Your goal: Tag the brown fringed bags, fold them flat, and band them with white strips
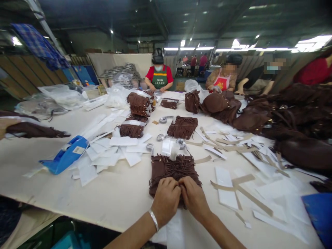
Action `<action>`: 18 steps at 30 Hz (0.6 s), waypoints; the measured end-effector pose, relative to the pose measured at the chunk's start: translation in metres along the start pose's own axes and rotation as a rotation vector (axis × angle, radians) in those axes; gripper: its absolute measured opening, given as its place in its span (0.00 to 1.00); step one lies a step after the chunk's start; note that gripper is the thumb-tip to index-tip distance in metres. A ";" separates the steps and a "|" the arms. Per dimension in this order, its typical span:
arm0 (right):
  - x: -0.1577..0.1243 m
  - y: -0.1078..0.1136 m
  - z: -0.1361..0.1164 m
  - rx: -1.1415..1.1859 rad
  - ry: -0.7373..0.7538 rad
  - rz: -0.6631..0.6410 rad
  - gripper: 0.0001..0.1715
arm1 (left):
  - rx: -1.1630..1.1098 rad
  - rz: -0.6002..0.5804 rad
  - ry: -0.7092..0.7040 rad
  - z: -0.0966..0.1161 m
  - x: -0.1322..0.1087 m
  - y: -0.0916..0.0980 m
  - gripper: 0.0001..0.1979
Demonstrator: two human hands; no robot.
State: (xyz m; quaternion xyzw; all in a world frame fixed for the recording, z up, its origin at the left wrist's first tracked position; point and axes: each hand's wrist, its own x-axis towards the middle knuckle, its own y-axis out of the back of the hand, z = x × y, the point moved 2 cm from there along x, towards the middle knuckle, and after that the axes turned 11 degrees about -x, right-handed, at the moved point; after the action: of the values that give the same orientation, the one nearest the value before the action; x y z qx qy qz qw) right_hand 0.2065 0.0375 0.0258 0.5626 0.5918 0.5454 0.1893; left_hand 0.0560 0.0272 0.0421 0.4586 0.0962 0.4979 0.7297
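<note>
A dark brown fringed bag [158, 168] lies on the white table directly in front of me. My left hand [166, 196] is closed at the bag's near edge, with a silver bracelet on the wrist. Touching it from the other side, my right hand [193, 196] is pinched on the same edge; the fingertips of both hands meet around the fringe strands and are partly hidden. At the far edge of the bag rests a folded white piece of paper [166, 147], along with clear-wrapped coiled pieces [181, 142]. White sheeting [175, 230] extends from under the bag towards me.
Left stands a blue tape dispenser [68, 154] beside scattered white paper pieces [109, 152]. Ahead are stacked fringed bags [132, 127] and another fringed bag [183, 127]. Tan strips [252, 199] and a heap of brown bags [306, 110] lie right. Several co-workers work around the table.
</note>
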 end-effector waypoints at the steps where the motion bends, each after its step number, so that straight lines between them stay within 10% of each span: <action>1: -0.002 -0.009 0.001 -0.005 0.003 -0.009 0.10 | -0.011 -0.007 0.015 -0.001 0.002 0.001 0.09; 7: -0.032 -0.027 0.006 0.059 -0.091 0.030 0.08 | 0.088 -0.343 -0.146 -0.018 0.004 -0.004 0.09; 18: -0.039 -0.038 0.009 -0.025 -0.033 0.019 0.13 | 0.378 -0.115 0.070 -0.047 0.026 -0.012 0.27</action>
State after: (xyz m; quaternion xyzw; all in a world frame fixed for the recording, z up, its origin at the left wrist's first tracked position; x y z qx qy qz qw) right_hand 0.2081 0.0163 -0.0253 0.5746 0.5763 0.5453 0.2008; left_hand 0.0485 0.0744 0.0145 0.5635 0.2393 0.4443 0.6541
